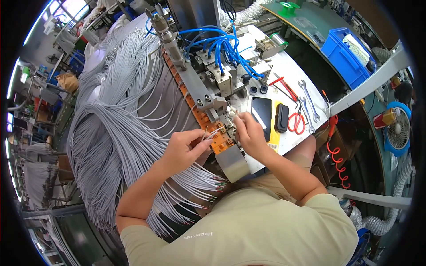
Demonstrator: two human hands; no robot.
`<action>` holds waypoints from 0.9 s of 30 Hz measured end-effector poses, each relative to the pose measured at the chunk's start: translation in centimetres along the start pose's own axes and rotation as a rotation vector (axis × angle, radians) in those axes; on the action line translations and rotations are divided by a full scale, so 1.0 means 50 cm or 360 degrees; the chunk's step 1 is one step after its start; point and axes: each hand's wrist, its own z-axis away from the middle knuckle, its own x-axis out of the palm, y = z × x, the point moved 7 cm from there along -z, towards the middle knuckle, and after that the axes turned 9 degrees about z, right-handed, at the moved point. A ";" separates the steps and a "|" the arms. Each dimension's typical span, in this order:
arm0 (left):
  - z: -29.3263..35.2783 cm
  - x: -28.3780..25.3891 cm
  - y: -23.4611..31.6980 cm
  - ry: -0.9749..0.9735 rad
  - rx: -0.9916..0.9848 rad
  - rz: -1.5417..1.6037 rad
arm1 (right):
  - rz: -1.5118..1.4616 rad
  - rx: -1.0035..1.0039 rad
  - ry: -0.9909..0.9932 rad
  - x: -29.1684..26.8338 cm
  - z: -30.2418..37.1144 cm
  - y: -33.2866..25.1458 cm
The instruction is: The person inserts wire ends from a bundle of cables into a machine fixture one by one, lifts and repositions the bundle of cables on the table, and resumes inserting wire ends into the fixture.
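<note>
My left hand point(181, 150) is closed in a pinch on a thin grey cable point(214, 133), whose end points toward the machine. Just below that cable end lies an orange block rail point(220, 144), with a grey metal block point(232, 165) at its near end. On the rail's right side, my right hand point(252, 136) has its fingertips drawn together beside the machine's small metal parts. What the right fingers hold, if anything, is too small to make out. A large bundle of grey cables point(106, 128) spreads to the left, its stripped ends showing coloured wires near my lap.
Blue air tubes point(217, 42) loop over the machine. On the white tabletop point(290, 73) to the right lie a phone point(262, 116), a black case point(281, 118), red-handled scissors point(296, 123) and wrenches point(307, 99). Farther right are a blue bin point(339, 60) and a fan point(398, 128).
</note>
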 end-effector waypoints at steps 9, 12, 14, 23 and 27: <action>0.004 0.021 -0.019 -0.0106 -0.0241 0.0314 | 0.0609 -0.0875 0.0154 0.009 0.066 -0.142; 0.003 0.022 -0.012 -0.0093 -0.0133 0.0118 | 0.0570 -0.0853 0.0144 0.009 0.065 -0.143; 0.001 0.022 -0.005 -0.0095 -0.0062 -0.0002 | 0.0498 -0.0718 0.0072 0.009 0.062 -0.139; 0.003 0.024 0.001 -0.0144 -0.0041 -0.0046 | 0.0481 -0.0601 -0.0105 0.019 0.051 -0.125; 0.007 0.028 0.009 -0.0204 0.0057 -0.0145 | 0.0397 -0.0728 -0.0123 0.020 0.047 -0.132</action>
